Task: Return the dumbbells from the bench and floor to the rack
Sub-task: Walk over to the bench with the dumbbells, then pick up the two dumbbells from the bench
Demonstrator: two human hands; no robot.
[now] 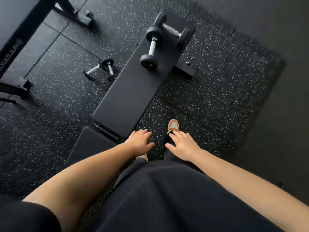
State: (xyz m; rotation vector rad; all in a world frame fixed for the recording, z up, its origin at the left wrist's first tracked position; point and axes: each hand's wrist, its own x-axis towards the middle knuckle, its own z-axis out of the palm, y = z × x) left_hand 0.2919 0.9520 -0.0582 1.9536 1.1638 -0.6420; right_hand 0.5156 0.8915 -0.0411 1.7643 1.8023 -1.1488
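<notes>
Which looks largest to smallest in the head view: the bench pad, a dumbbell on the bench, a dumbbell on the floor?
1. Bench pad, clearly largest.
2. Dumbbell on the bench.
3. Dumbbell on the floor.
The floor dumbbell lies lower and farther from the camera, so part of that gap may be distance, not true size.
</notes>
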